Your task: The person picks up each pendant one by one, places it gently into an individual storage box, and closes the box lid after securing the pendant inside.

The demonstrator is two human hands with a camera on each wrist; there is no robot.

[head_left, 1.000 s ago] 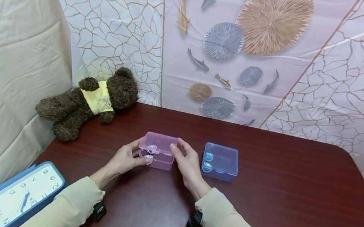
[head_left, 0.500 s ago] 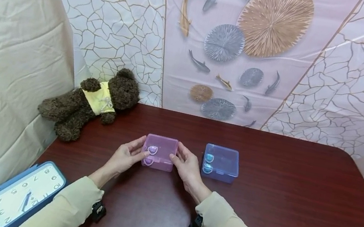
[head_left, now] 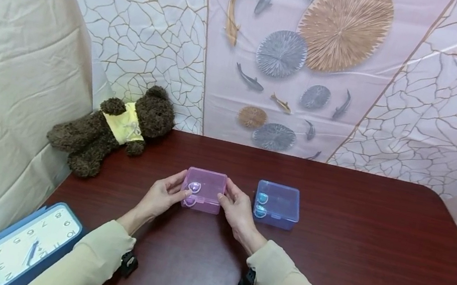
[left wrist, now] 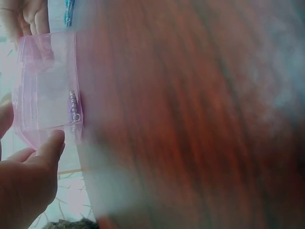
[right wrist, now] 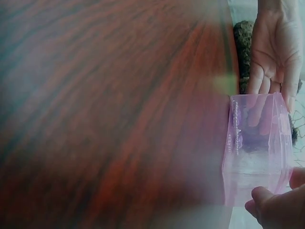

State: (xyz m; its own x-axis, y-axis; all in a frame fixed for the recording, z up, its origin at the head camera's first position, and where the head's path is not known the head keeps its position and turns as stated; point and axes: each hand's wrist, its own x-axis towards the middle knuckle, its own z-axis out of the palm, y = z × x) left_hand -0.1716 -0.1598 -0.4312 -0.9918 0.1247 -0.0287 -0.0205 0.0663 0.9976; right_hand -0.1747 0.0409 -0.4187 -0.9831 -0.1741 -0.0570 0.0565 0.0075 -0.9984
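Observation:
A small see-through pink plastic box [head_left: 210, 191] with its lid down rests between both hands. My left hand [head_left: 159, 197] grips its left end, thumb at the front and fingers behind. My right hand [head_left: 239, 212] holds the right end the same way; in the right wrist view its thumb [right wrist: 262, 196] touches the box's near end. Inside at the left show two purple round pieces with beaded white rims [head_left: 194, 187]; their kind cannot be told. Just right of my right hand stands a see-through blue box [head_left: 283, 204], closed, with two blue pieces [head_left: 263, 198] inside.
A brown teddy bear [head_left: 125, 127] in a yellow top lies at the back left of the dark red wooden table [head_left: 353, 266]. A blue-framed clock [head_left: 31, 245] lies beside the left forearm. Patterned cloth [head_left: 157, 23] hangs behind the table.
The pink box's lid, partly raised one second ago, came down by half a second ago. Since then both hands have shifted the box slightly right and away. The blue box stays put.

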